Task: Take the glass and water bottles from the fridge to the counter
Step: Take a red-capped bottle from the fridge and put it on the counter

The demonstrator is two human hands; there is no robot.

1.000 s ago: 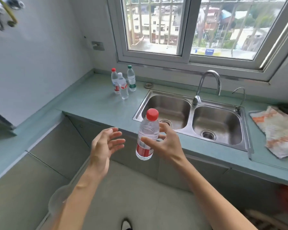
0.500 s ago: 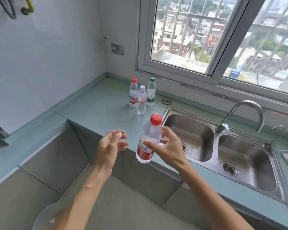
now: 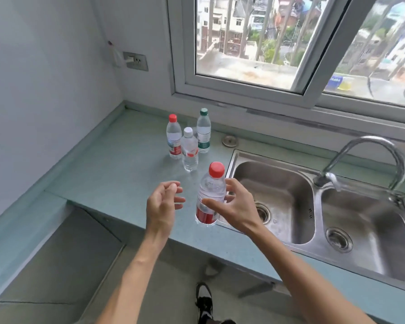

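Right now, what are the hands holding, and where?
The right hand grips a red-capped water bottle around its middle. The left hand holds nothing.

Single head-worn wide-angle view, looking forward and down, close above the surface [image 3: 117,174], sink [image 3: 290,197] at right

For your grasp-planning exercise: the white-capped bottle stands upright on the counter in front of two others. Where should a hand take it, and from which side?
Grip the white-capped bottle around its mid-body, coming from the near, sink-facing side. It stands upright, and the red-capped bottle and green-capped bottle crowd it behind, so only the front is open.
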